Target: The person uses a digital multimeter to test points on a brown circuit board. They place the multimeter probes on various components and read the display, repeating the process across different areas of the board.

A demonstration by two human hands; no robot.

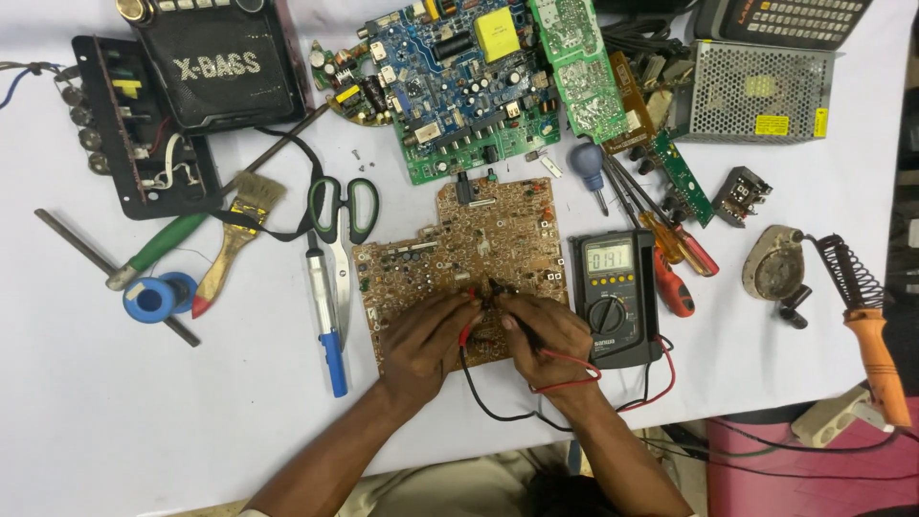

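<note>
Both probes down on brown circuit board (459, 263), mid-table. Left hand (421, 340) pinching red probe (467, 330), right hand (536, 335) closed on black probe (498, 290). Multimeter (613, 297) on, reading showing; rest of board unprobed.

White-covered worktable (86, 421), evenly lit; pink surface (814, 479) beyond its lower right edge.
</note>
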